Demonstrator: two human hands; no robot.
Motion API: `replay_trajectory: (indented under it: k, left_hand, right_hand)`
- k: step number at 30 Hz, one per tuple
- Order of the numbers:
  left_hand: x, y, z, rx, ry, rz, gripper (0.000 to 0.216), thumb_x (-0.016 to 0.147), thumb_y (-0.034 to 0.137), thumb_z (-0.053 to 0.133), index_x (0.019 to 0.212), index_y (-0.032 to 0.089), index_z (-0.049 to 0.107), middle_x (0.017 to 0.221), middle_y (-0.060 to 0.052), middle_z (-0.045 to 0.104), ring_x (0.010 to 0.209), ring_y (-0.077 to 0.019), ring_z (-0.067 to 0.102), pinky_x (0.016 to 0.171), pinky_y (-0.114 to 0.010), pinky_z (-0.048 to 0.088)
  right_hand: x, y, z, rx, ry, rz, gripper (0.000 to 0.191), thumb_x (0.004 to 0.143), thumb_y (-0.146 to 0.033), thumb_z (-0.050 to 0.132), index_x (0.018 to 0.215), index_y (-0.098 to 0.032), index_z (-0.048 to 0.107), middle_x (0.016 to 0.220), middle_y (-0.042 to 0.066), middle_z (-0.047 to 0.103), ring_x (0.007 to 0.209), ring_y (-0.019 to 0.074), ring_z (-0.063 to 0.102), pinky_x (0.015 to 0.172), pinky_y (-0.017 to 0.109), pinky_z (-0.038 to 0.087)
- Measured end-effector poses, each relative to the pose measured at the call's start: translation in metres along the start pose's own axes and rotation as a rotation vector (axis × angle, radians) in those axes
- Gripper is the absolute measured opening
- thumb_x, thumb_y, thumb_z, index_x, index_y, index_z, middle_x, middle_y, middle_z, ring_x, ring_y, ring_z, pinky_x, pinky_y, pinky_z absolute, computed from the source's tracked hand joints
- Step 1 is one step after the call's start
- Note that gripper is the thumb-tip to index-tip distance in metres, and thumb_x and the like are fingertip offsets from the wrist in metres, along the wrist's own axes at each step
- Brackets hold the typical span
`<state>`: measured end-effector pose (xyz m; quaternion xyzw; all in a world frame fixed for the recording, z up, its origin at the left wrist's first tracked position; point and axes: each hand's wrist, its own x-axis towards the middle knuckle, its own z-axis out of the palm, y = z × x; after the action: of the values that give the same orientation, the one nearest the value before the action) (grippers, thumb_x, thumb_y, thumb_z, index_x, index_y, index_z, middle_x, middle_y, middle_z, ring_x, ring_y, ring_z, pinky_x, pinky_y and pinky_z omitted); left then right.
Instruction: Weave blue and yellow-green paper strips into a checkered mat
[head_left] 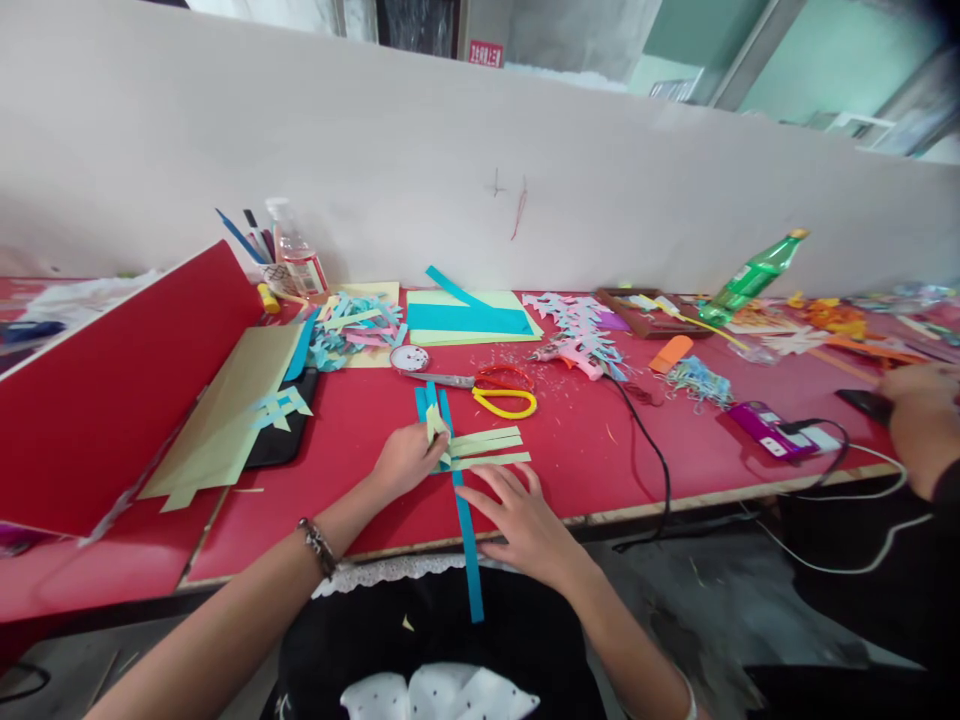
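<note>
Blue paper strips run toward me across the red table, crossed by pale green strips. My left hand pinches the left ends of the green strips where they cross the blue ones. My right hand lies flat with fingers spread on the blue strip, just below the green ones. One long blue strip hangs over the table's front edge.
Scissors with red and yellow handles lie just behind the strips. A pink glue gun with a black cord, cut paper scraps, blue and green sheets, a green bottle and a red board surround them. Another person's hand rests at right.
</note>
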<state>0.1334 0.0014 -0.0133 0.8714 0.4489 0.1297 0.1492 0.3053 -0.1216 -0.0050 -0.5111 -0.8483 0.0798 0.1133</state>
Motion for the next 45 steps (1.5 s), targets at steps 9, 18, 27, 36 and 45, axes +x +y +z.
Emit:
replay_trajectory:
  k: [9,18,27,36,45]
  left_hand:
    - [0.0,0.001,-0.001,-0.011,0.002,-0.028,0.031,0.087,0.03,0.031,0.08,0.015,0.057,0.075,-0.007,0.063,0.074,-0.0187,0.06,0.062,-0.025,0.04]
    - [0.0,-0.001,0.0,-0.021,0.006,-0.022,0.032,0.087,0.031,0.031,0.076,0.015,0.056,0.071,-0.006,0.062,0.071,-0.0183,0.059,0.06,-0.025,0.04]
    - [-0.001,-0.002,-0.001,-0.05,0.002,0.004,0.028,0.087,0.028,0.032,0.083,0.016,0.058,0.078,-0.005,0.064,0.076,-0.0165,0.06,0.065,-0.023,0.042]
    - [-0.002,0.0,-0.002,-0.061,0.028,0.001,0.025,0.085,0.027,0.035,0.079,0.015,0.056,0.076,-0.007,0.062,0.078,-0.0197,0.06,0.065,-0.025,0.042]
    - [-0.002,0.001,-0.004,-0.165,0.05,0.007,0.022,0.085,0.026,0.035,0.078,0.015,0.052,0.075,-0.006,0.061,0.074,-0.0174,0.059,0.067,-0.025,0.042]
  right_hand:
    - [0.025,-0.003,-0.001,0.071,0.157,0.088,0.022,0.081,-0.02,0.048,0.101,-0.024,0.055,0.104,0.005,0.053,0.099,0.0191,0.048,0.087,0.035,0.026]
    - [0.046,0.004,0.005,0.212,0.234,0.157,0.016,0.082,-0.016,0.048,0.086,-0.024,0.061,0.091,0.001,0.06,0.088,0.0159,0.053,0.079,0.033,0.025]
    - [0.06,0.007,0.012,0.286,0.29,0.273,0.009,0.079,-0.026,0.053,0.075,-0.019,0.058,0.081,0.001,0.061,0.079,0.0155,0.055,0.073,0.029,0.031]
    - [0.062,0.003,0.015,0.254,0.329,0.324,0.004,0.076,-0.023,0.053,0.075,-0.019,0.053,0.075,-0.001,0.059,0.075,0.0143,0.054,0.072,0.029,0.03]
    - [0.061,0.004,0.017,0.243,0.337,0.317,0.002,0.076,-0.017,0.05,0.078,-0.019,0.05,0.075,-0.001,0.057,0.076,0.014,0.053,0.075,0.029,0.029]
